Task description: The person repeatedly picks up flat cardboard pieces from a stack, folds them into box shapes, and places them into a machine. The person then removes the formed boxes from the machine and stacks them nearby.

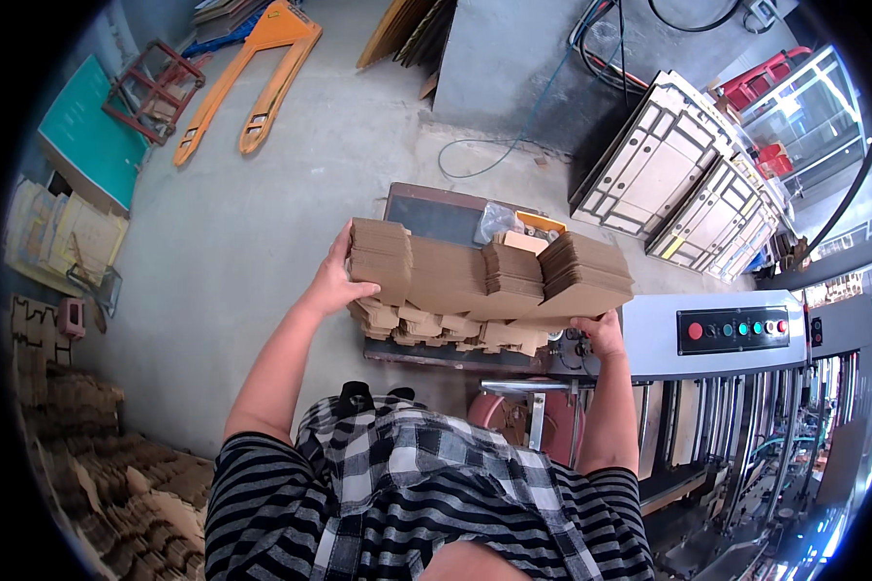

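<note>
A thick stack of brown die-cut cardboard blanks (446,276) spans the space between my two hands. My left hand (337,276) is closed on its left end, thumb on the near side. At the near right corner, my right hand (603,334) grips the same stack; part of its fingers is hidden under the cardboard. Beneath and nearer to me show the notched edges of more cardboard blanks (426,324). These lie over a dark-topped table (426,208), whose far part shows behind the stack.
On the table are a clear plastic bag (495,223) and a yellow tray (541,222) with small items. A machine with a button panel (733,331) stands to the right. An orange pallet jack (279,39), leaning die boards (654,160) and cardboard piles (145,494) surround the area.
</note>
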The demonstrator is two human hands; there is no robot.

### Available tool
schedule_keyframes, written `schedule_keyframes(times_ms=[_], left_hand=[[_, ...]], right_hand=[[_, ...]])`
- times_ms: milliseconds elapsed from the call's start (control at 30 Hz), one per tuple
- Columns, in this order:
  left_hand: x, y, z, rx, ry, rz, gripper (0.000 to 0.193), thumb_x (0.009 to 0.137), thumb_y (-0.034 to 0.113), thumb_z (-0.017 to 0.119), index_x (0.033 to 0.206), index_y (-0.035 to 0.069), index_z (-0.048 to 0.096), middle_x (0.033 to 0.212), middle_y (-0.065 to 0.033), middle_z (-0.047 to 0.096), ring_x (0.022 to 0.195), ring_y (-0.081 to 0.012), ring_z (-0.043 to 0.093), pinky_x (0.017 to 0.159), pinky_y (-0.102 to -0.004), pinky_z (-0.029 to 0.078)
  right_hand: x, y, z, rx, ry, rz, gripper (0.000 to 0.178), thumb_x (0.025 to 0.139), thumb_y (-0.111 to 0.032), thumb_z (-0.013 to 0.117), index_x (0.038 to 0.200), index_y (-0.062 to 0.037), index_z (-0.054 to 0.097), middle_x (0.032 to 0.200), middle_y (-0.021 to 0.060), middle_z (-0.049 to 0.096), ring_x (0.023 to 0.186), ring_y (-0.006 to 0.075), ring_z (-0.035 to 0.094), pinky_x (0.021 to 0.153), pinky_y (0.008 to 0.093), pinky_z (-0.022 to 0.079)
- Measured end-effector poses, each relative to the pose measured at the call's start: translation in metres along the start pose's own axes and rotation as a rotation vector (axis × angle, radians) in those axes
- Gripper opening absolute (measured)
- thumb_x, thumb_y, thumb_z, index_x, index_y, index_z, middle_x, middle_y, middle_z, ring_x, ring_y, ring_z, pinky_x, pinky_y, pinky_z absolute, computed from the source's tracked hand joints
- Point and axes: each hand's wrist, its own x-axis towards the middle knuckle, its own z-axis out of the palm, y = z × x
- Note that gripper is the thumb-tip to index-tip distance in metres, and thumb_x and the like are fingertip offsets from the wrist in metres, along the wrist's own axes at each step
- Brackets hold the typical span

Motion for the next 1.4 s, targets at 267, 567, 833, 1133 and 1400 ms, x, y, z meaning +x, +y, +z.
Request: schedule_keyframes(times_ms=[267,567,833,1133,1400], left_hand=[[-0.006,0.019,-0.007,0.122,-0.013,0.033,0.12,0.057,0.015,0.082,0.146,0.015,0.002,0.146,-0.016,0.027,0.132,-0.032,0.032,0.109,-0.0401,0.03],[-0.007,0.012,0.004,0.191,0.003,0.061,0.113,0.06,0.018,0.082,0.145,0.014,0.008,0.144,-0.0164,0.029,0.131,-0.0331,0.033,0.108,-0.0398,0.032],[0.007,0.013,-0.015,0.157,-0.047,0.129,0.103,0.066,0.014,0.079,0.144,0.013,0.013,0.141,-0.0158,0.034,0.128,-0.0311,0.039,0.106,-0.0379,0.034],[0.015,0.035,-0.028,0.212,-0.041,0.02,0.106,0.061,0.017,0.081,0.145,0.011,0.017,0.145,-0.0147,0.028,0.135,-0.0297,0.027,0.11,-0.0383,0.027],[0.009,0.143,0.062,0.885,-0.146,0.479,0.105,0.061,0.042,0.078,0.141,0.001,0.024,0.146,-0.017,0.026,0.137,-0.0333,0.019,0.113,-0.0462,0.013]], right_hand=[[-0.004,-0.022,-0.003,-0.332,-0.05,-0.058,0.058,0.054,0.006,0.076,0.109,-0.0013,0.059,0.101,0.0056,0.063,0.092,0.018,0.06,0.083,0.0326,0.05],[0.001,-0.003,-0.004,-0.404,-0.103,-0.111,0.054,0.059,0.003,0.078,0.109,-0.002,0.059,0.103,0.0066,0.064,0.093,0.0191,0.061,0.079,0.033,0.052],[-0.017,-0.028,0.006,-0.377,-0.09,-0.11,0.044,0.066,-0.001,0.077,0.107,-0.001,0.061,0.101,0.0063,0.065,0.092,0.0167,0.061,0.078,0.0319,0.051],[-0.007,-0.012,0.008,-0.455,-0.126,-0.044,0.044,0.068,-0.003,0.077,0.109,-0.0034,0.061,0.103,0.0061,0.064,0.094,0.0176,0.06,0.078,0.0325,0.05],[-0.005,0.0,0.003,-0.431,-0.103,-0.066,0.05,0.066,-0.006,0.079,0.112,-0.0028,0.059,0.107,0.0066,0.063,0.096,0.0189,0.059,0.08,0.0337,0.05]])
